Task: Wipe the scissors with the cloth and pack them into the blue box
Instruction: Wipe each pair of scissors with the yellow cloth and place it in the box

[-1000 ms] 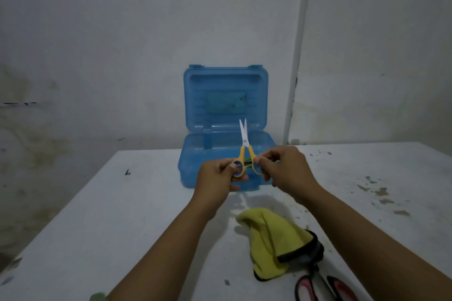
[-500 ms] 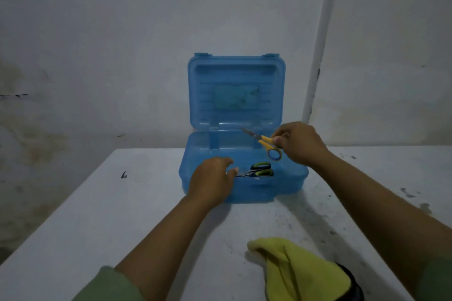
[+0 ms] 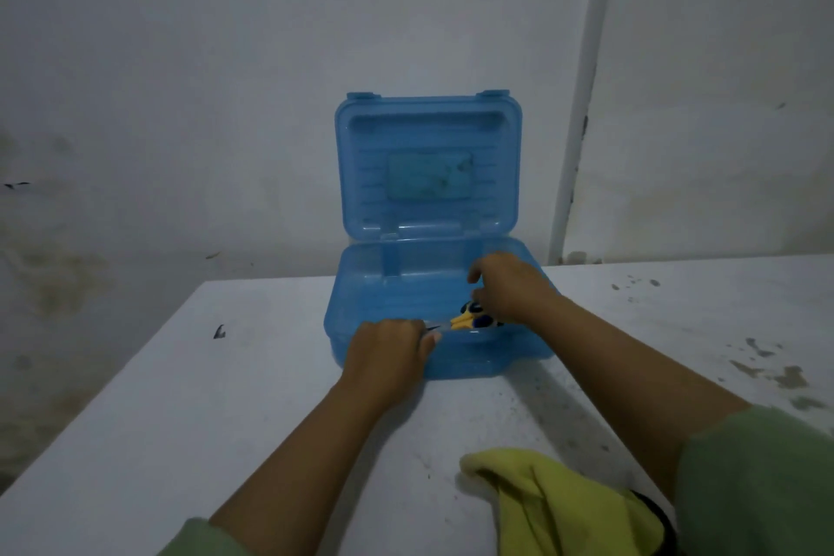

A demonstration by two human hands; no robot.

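The blue box [image 3: 356,307] stands open on the white table [image 3: 189,397], its lid upright against the wall. My right hand [image 3: 507,287] reaches down inside the box and holds the yellow-handled scissors [image 3: 465,321] by their handles, low in the tray with the blades pointing left. My left hand [image 3: 388,352] rests on the box's front rim, fingers curled at the blade end. A second pair lies under them, mostly hidden. The yellow cloth [image 3: 559,506] lies crumpled on the table at the near right.
A white wall rises right behind the table, with a vertical pipe [image 3: 582,104] on its right. Dark stains [image 3: 780,375] mark the table's right side, and a small black fleck [image 3: 219,332] lies to the left of the box.
My right hand has lowered the yellow scissors from above the box down into its tray. My left hand has stayed at the front rim. The view has moved closer to the box.
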